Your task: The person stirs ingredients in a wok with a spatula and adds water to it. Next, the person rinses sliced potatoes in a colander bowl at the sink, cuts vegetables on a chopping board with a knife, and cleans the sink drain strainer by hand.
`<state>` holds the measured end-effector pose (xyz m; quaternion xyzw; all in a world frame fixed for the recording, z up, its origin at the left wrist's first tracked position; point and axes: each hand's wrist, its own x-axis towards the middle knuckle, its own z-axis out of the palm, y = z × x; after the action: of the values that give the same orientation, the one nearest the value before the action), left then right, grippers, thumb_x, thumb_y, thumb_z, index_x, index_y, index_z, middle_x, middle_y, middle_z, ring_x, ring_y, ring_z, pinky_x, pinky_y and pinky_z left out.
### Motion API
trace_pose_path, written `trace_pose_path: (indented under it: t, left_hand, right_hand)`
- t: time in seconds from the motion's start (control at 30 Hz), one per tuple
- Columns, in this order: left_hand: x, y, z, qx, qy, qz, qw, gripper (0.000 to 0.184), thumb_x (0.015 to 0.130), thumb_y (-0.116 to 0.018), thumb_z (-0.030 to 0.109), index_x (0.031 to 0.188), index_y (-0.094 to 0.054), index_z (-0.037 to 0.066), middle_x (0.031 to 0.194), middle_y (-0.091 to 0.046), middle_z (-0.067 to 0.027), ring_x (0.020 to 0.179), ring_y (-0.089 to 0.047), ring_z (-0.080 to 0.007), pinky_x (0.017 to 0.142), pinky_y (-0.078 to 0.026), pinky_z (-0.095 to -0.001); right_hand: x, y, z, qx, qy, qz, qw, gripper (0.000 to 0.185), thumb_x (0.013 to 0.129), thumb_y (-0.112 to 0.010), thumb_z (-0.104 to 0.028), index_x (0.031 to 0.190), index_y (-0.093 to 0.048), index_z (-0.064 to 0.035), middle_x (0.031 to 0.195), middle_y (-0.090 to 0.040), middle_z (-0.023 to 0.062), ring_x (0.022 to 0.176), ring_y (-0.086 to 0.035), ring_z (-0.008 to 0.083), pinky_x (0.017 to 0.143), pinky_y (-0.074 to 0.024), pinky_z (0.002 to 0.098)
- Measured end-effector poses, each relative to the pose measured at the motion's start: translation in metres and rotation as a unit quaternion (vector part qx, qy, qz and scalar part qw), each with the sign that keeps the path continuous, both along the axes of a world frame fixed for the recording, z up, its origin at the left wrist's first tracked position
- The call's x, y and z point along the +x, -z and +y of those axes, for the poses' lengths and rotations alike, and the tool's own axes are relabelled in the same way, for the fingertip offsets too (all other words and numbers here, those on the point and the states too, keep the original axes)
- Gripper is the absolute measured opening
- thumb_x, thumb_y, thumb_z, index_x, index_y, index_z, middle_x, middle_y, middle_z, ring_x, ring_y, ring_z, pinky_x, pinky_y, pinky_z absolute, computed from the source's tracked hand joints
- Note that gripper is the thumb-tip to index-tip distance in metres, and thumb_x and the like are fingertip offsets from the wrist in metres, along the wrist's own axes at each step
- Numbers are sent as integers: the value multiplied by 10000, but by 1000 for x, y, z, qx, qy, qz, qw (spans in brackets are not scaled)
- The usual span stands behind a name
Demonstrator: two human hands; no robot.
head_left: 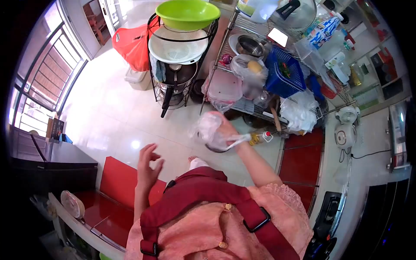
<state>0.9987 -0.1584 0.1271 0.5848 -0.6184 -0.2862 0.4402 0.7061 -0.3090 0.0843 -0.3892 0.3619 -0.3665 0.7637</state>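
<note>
My right hand [224,125] reaches forward over the floor, its fingers closed on a thin, see-through plastic bag [209,130]. A white strip of the bag trails across my wrist. Whether anything is inside the bag cannot be made out. Lower and to the left, my left hand [148,166] is raised above the floor with its fingers bent and apart, holding nothing. Beyond the bag stands a wire shelf with a lidded pink plastic box [224,89] and a knotted plastic bag with something yellow in it [250,71].
A black rack [187,97] holds a green basin [188,15], a white colander [177,45] and a pan. Beside it hangs a red bag [132,45]. On the shelf are a blue basket [284,71] and a metal bowl. An oil bottle [258,138] stands near my right forearm.
</note>
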Motion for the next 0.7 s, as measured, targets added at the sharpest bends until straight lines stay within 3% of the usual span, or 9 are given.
trace_pose_path:
  t: [0.03,0.1,0.17,0.33,0.37,0.53,0.63,0.67,0.7]
  left_hand:
    - [13,18,7,36,-40,-3,999,506,710,-663,-56,1180,-498,32,1185,-490,-127,779,-592,-163,699,-494,-287]
    - [33,46,29,191,-116,-22,975,424,750,-655,-10,1148,-514,15,1110,-533,-127,781,-591,-164,688,-488,-287]
    - [49,83,56,197,-150,-54,967,351,786,-649,49,1114,-533,3,1023,-573,-125,793,-594,-175,688,-491,-291]
    - [44,137,109,340,-223,37,913,312,809,-645,92,1090,-550,-6,931,-607,-116,801,-592,-174,684,-493,-294]
    - [41,142,115,362,-241,55,899,309,812,-644,95,1088,-552,-9,923,-611,-115,798,-591,-172,682,-493,-294]
    - [-12,121,79,429,-263,245,829,287,878,-573,132,1129,-526,0,931,-614,-83,779,-615,-139,636,-485,-261]
    - [-22,143,20,411,-179,255,857,287,887,-561,151,1122,-537,-11,972,-610,-89,766,-615,-153,653,-494,-266]
    - [-28,140,-16,406,-152,265,861,298,888,-560,158,1127,-537,-18,987,-609,-95,782,-613,-158,670,-493,-269]
    - [-38,134,-58,400,-124,274,865,309,890,-559,165,1132,-536,-26,1003,-607,-101,798,-610,-162,688,-493,-272]
  right_hand:
    - [-19,1,-14,18,-14,-14,1000,573,782,-665,-48,1275,-378,-102,1141,-540,107,965,-580,205,792,-516,341]
    - [-50,78,-52,115,141,127,975,589,732,-693,-53,1241,-398,-88,1065,-550,100,893,-591,206,732,-525,355]
    - [-90,159,-90,102,142,183,967,610,706,-723,-119,1226,-403,-118,1035,-555,81,798,-594,230,612,-524,377]
    - [-113,196,-148,192,221,253,922,783,671,-759,-232,1281,-268,-249,947,-550,66,573,-528,206,379,-348,304]
    - [-120,199,-160,202,191,256,926,895,690,-737,-227,1377,-165,-245,1100,-509,61,758,-585,217,523,-495,351]
    - [-129,241,-182,85,45,313,945,769,657,-769,-141,1292,-334,-123,968,-581,88,764,-594,201,585,-501,369]
    - [-122,251,-154,73,-32,284,956,641,644,-761,-92,1202,-445,-75,1002,-588,90,852,-599,201,724,-507,352]
    - [-120,264,-144,-29,-46,415,908,554,631,-760,-82,1123,-505,-66,1001,-592,81,884,-588,204,775,-491,333]
    - [-113,227,-134,13,-64,374,925,511,657,-739,-90,1115,-513,-82,1030,-577,71,926,-563,183,804,-478,334]
